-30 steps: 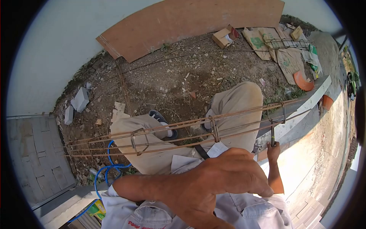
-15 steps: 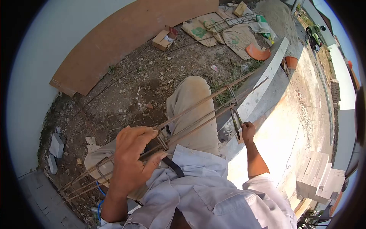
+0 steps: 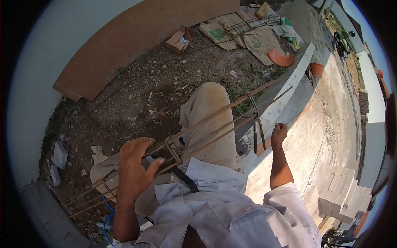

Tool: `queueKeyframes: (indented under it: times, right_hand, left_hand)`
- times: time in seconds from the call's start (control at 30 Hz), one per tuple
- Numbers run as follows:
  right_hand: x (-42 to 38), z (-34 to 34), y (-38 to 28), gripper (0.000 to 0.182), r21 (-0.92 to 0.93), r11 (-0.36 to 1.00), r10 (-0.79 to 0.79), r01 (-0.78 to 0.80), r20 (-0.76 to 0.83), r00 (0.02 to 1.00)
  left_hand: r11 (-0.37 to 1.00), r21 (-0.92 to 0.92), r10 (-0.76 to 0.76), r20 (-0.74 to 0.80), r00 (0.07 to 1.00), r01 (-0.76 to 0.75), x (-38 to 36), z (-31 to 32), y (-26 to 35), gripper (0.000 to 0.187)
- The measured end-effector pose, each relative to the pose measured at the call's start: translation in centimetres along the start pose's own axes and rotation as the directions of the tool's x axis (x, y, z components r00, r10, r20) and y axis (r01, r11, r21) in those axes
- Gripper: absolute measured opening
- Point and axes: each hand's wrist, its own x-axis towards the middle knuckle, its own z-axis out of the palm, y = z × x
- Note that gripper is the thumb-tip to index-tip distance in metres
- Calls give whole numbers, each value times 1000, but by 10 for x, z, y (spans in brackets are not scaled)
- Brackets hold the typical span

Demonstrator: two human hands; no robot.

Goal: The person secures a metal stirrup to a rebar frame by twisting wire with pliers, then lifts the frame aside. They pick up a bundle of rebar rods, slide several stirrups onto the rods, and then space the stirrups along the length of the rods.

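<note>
A long rebar cage (image 3: 219, 109) of rusty rods with bent stirrups lies slanting across my lap and knee. My left hand (image 3: 134, 169) is curled loosely over its near part, thumb and fingers on either side of the rods. A pair of pincers (image 3: 258, 134) hangs at a stirrup (image 3: 253, 103) near the far end, handles downward, with no hand on it. Just right of the pincers, my right hand (image 3: 279, 133) is closed in a pinch on a thin wire (image 3: 269, 121), which runs faintly toward the stirrup.
A concrete ledge (image 3: 285, 97) runs beside my right knee. Paper sacks (image 3: 260, 43), an open carton (image 3: 180, 39) and an orange curved piece (image 3: 281, 58) lie ahead. Pale blocks (image 3: 339, 190) are stacked at right. A brown board (image 3: 136, 41) leans on the wall.
My right hand has left the pincers and moved up and right, with a wire now visible. The pincers hang more upright. My left hand has slid slightly left along the cage.
</note>
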Motion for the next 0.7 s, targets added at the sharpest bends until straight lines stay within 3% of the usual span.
queueKeyframes:
  times: [0.1, 0.13, 0.23, 0.33, 0.43, 0.47, 0.7]
  right_hand:
    - [13, 5, 0, 14, -153, 983, -73, 97, 159, 985]
    - [17, 6, 4, 13, -160, 964, -189, 212, 148, 971]
    - [27, 2, -2, 19, -52, 996, -60, 74, 235, 970]
    - [17, -4, -19, 28, -125, 982, 183, -140, 469, 864]
    - [12, 12, -3, 34, -173, 983, 139, -55, 522, 842]
    - [11, 19, 4, 36, -204, 978, 69, 39, 494, 866]
    - [2, 30, -7, 37, -125, 985, 152, -123, 254, 955]
  left_hand:
    - [999, 37, 14, 23, 1000, -15, 1, 1, 1, 55]
    - [999, 45, 17, 32, 999, -18, 1, 2, 1, 55]
    - [997, 70, 13, 46, 999, -16, 3, 4, 3, 57]
    - [996, 83, 14, 52, 999, -19, 4, 6, 1, 57]
    - [997, 78, 12, 59, 998, -17, 4, 6, 1, 56]
    - [997, 74, 10, 64, 998, -14, 4, 5, 1, 56]
    - [996, 87, -5, 71, 997, -2, 4, 6, 1, 55]
